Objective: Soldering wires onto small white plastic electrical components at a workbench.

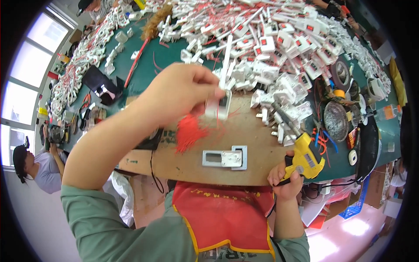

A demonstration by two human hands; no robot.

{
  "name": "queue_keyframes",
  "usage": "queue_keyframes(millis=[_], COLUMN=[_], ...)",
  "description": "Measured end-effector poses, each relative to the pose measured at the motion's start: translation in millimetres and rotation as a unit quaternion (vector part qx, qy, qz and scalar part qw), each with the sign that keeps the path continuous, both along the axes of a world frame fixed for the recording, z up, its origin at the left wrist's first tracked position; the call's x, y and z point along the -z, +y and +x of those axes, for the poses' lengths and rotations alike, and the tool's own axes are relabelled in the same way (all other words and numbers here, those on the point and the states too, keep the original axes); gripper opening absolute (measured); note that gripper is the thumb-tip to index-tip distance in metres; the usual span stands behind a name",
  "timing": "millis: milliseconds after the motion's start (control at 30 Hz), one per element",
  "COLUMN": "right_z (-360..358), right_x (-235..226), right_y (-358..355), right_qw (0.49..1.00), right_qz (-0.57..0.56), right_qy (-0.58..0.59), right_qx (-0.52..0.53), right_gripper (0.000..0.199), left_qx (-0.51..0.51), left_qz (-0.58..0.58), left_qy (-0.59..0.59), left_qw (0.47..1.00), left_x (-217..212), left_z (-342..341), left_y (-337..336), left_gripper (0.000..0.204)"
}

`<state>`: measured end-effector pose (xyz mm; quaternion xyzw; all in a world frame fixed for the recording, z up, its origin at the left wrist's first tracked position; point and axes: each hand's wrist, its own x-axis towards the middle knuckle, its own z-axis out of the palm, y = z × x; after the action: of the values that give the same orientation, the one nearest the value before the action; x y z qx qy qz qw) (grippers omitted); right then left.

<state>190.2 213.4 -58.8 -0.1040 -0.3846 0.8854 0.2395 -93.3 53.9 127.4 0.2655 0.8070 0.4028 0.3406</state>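
Observation:
My left hand [185,89] reaches over the middle of the bench, its fingers pinched on a small white plastic housing [221,112] with a dark opening. Part of that housing is hidden behind the fingers. Beside it lies a heap of short red wires [188,133]. My right hand [286,177], at the front edge, is wrapped round a yellow pistol-grip tool [305,159] whose long grey barrel points up and left towards the white parts. Between the hands, a white plastic piece [231,158] sits in a pale grey frame on the brown board [187,163].
A large pile of white plastic parts [262,43] with red wires covers the far bench. To the right are a round metal dish [336,121], orange-handled pliers [322,140] and tape rolls [340,72]. A black box [102,83] stands left. Other people sit around the bench.

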Motion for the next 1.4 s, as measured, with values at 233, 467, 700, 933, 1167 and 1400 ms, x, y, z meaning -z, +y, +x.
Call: queue_keyframes(millis=[233, 467, 700, 933, 1167, 1400], right_z=[-8, -5, -4, -6, -6, -6], right_x=[-9, -8, -10, -10, -8, -10], right_y=[2, 1, -1, 1, 2, 0], right_qw=[1.0, 1.0, 1.0, 0.999, 0.999, 0.998], right_qz=[0.023, 0.015, 0.017, 0.02, 0.051, 0.051], right_qy=[-0.015, -0.027, -0.023, -0.027, 0.009, 0.019], right_qx=[-0.003, 0.007, 0.011, 0.004, -0.015, -0.02], right_gripper=[0.071, 0.073, 0.072, 0.072, 0.065, 0.064], left_qx=[-0.098, -0.054, 0.043, 0.008, 0.044, 0.243], left_qz=[0.049, 0.054, 0.048, 0.044, 0.062, 0.109], left_qy=[-0.222, 0.055, 0.17, 0.073, 0.19, 0.451], left_qw=[0.969, 0.996, 0.983, 0.996, 0.979, 0.852], left_x=[55, 106, 113, 117, 120, 128], left_z=[92, 86, 75, 71, 72, 92], left_y=[-91, -84, -72, -71, -74, -88], left_gripper=[0.018, 0.021, 0.021, 0.018, 0.022, 0.028])
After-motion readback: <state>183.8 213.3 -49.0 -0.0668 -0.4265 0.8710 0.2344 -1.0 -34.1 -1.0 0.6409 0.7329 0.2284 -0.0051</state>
